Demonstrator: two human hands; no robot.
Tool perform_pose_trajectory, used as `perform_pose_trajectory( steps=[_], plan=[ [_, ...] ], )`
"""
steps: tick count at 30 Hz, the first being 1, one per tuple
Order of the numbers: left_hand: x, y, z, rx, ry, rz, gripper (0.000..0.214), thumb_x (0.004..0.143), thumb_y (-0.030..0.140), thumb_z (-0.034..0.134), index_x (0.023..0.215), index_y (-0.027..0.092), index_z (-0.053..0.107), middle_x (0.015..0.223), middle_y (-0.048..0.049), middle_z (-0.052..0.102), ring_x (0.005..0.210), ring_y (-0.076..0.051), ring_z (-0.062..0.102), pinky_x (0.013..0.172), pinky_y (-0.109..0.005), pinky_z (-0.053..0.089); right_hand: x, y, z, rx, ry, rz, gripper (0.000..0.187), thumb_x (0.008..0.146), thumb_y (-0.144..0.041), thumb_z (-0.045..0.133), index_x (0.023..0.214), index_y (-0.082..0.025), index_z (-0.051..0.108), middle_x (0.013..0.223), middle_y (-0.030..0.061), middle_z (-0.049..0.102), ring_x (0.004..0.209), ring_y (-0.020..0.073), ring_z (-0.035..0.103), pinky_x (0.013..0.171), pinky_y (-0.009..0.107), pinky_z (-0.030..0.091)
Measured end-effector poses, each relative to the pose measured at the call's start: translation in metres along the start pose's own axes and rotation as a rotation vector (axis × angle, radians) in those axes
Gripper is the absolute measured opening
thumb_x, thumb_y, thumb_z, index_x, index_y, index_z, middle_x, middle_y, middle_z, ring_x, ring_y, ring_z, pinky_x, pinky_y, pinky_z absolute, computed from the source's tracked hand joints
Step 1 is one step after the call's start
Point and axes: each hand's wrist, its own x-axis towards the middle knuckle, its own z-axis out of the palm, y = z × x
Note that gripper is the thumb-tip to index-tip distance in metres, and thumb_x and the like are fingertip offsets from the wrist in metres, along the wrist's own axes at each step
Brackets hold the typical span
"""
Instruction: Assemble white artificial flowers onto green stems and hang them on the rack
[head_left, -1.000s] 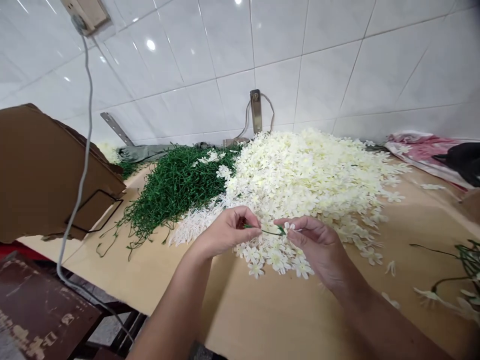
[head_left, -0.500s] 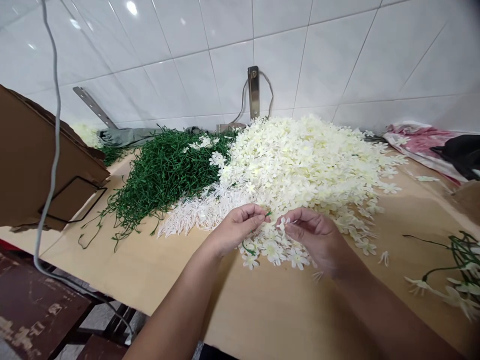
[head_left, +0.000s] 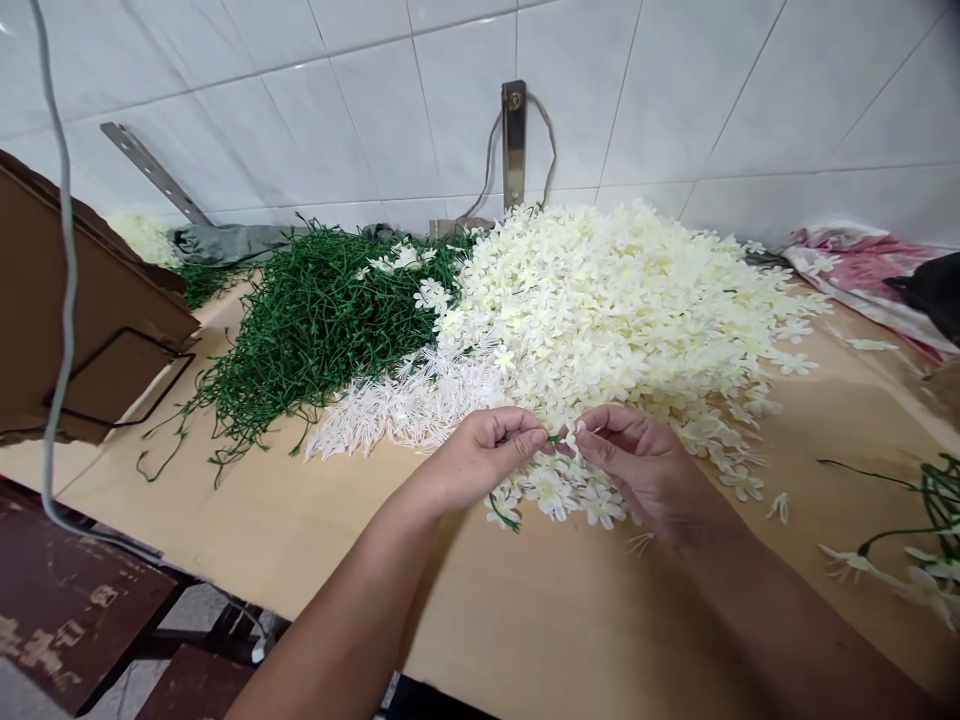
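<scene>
My left hand (head_left: 495,450) is closed in a pinch on a green plastic stem (head_left: 555,438), whose tip pokes out toward the right. Part of a green stem also hangs below that hand. Between thumb and fingers, my right hand (head_left: 645,460) pinches a small white artificial flower (head_left: 571,436). Stem tip and flower meet, or nearly meet; the fingers hide the exact contact. Right behind both hands rises a heap of cream-white flower heads (head_left: 622,300). To its left lie a bundle of white stamens (head_left: 405,405) and a pile of green stems (head_left: 322,320).
A brown cardboard box (head_left: 75,310) leans at the left behind a hanging grey cable (head_left: 66,300). Assembled flowers on stems (head_left: 919,540) lie at the right edge. A pink and white cloth (head_left: 862,265) rests at the back right, below the tiled wall (head_left: 450,110).
My hands have come together, bringing the stem tip up to the white flower. The camera view has shifted slightly.
</scene>
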Motion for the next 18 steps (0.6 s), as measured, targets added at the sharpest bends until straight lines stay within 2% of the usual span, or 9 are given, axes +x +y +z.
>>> perform_pose_trajectory(
  steps=[8,13,18],
  plan=[
    [-0.0009,-0.0008,0.0016,0.002,-0.019,0.009,0.027,0.077,0.039,0.051,0.074,0.013,0.057,0.061,0.0015,0.049,0.050,-0.006,0.037,0.048,-0.020,0.028,0.0020,0.0055,-0.0025,-0.026,0.005,-0.029,0.020,0.061,-0.033,0.073,0.067,-0.019,0.060,0.057,-0.0035,0.055,0.055,0.0089,0.048,0.052,0.021,0.039],
    [-0.0007,0.0005,0.0043,-0.003,0.028,-0.018,0.025,0.076,0.037,0.051,0.071,0.013,0.055,0.055,0.0030,0.046,0.045,-0.006,0.035,0.043,-0.020,0.024,-0.0004,0.0056,-0.0011,-0.215,0.024,-0.170,0.016,0.066,-0.032,0.068,0.070,-0.019,0.060,0.064,0.0000,0.062,0.059,0.0127,0.055,0.055,0.025,0.044],
    [0.0008,-0.0012,0.0069,-0.016,0.058,0.009,0.024,0.076,0.037,0.052,0.067,0.014,0.052,0.055,0.0037,0.044,0.045,-0.005,0.034,0.043,-0.019,0.024,-0.0075,0.0036,0.0067,-0.394,0.084,-0.325,0.009,0.073,-0.027,0.062,0.071,-0.020,0.058,0.084,0.0051,0.066,0.075,0.0168,0.061,0.068,0.029,0.049]
  ],
)
